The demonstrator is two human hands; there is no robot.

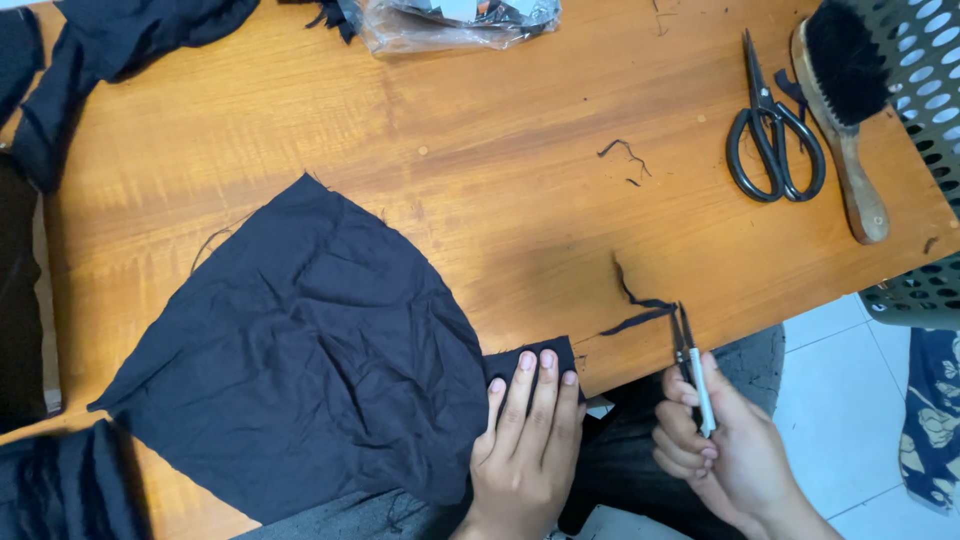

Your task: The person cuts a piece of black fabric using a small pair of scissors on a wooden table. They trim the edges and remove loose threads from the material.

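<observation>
A dark navy fabric piece (300, 350) lies spread on the wooden table (500, 170). My left hand (525, 440) rests flat on its right edge at the table's front, fingers together and pressing the cloth down. My right hand (715, 450) is just off the table's front edge and grips small thread snips (690, 365), their blades pointing up toward a loose strip of black trimmed fabric (635, 300) lying on the wood.
Large black scissors (772, 130) and a wooden brush with black bristles (845, 110) lie at the far right, beside a grey-green perforated basket (925, 150). A clear plastic bag (455, 22) sits at the back. More dark cloth (90, 60) lies at the left.
</observation>
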